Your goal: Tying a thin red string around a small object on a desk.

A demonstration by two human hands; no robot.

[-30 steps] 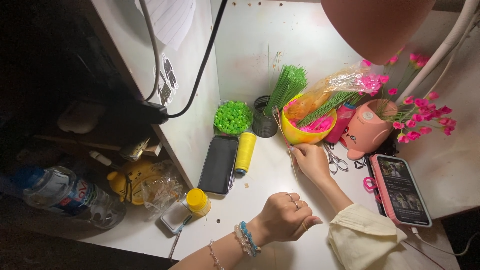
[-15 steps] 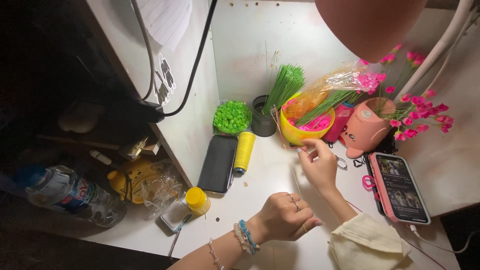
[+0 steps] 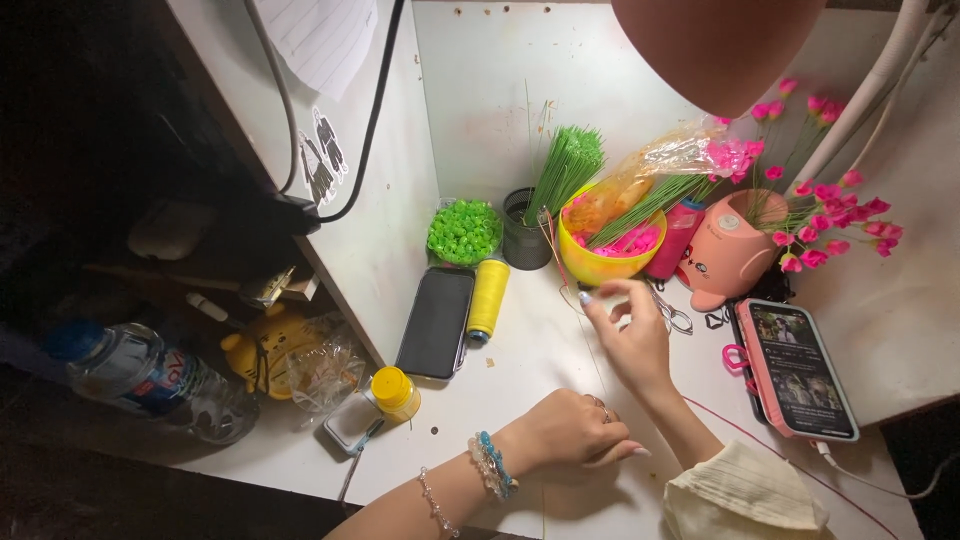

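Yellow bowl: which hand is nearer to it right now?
Right. The right hand is raised just below the yellow bowl, its fingers almost at the rim. The left hand rests lower on the desk, well away from it.

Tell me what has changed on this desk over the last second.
The right hand lifted from the desk toward the yellow bowl, fingertips pinched together on something too small to tell. The left hand stayed resting; the dark phone and yellow spool did not move.
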